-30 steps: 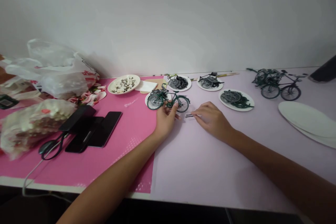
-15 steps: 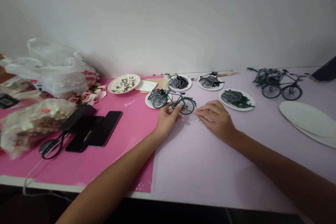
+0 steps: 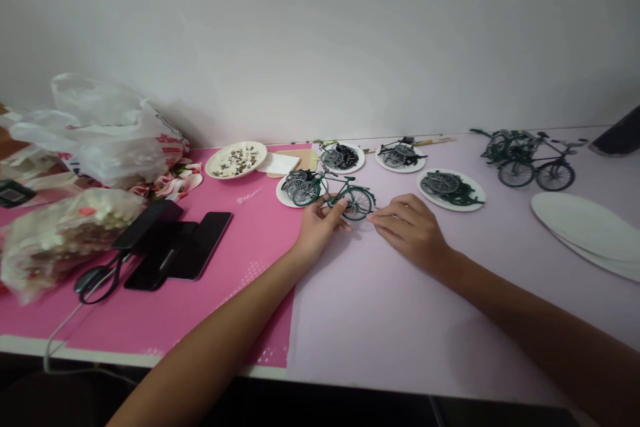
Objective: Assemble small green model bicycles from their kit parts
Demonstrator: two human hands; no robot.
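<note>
A dark green miniature bicycle (image 3: 358, 203) is held upright above the table by my left hand (image 3: 319, 230), its thumb and fingers closed on the lower frame. At the bike's right-hand wheel, my right hand (image 3: 414, 228) has its thumb and fingertips pinched together. Whatever lies between those fingertips is too small to make out. Just behind the bike's left wheel sits a small white plate (image 3: 283, 196) with grey toy wheels (image 3: 296, 180) on it.
Plates of black parts (image 3: 345, 156), grey wheels (image 3: 397, 155) and green parts (image 3: 457, 192) stand behind. More miniature bicycles (image 3: 530, 163) and white plates (image 3: 590, 223) are right. Phones (image 3: 203, 247), a plastic bag (image 3: 120, 133) and a bowl (image 3: 215, 167) are left.
The miniature bicycle has shifted very slightly to the right and down. My right hand has moved a little lower and left, its fingers still pinched by the wheel.
</note>
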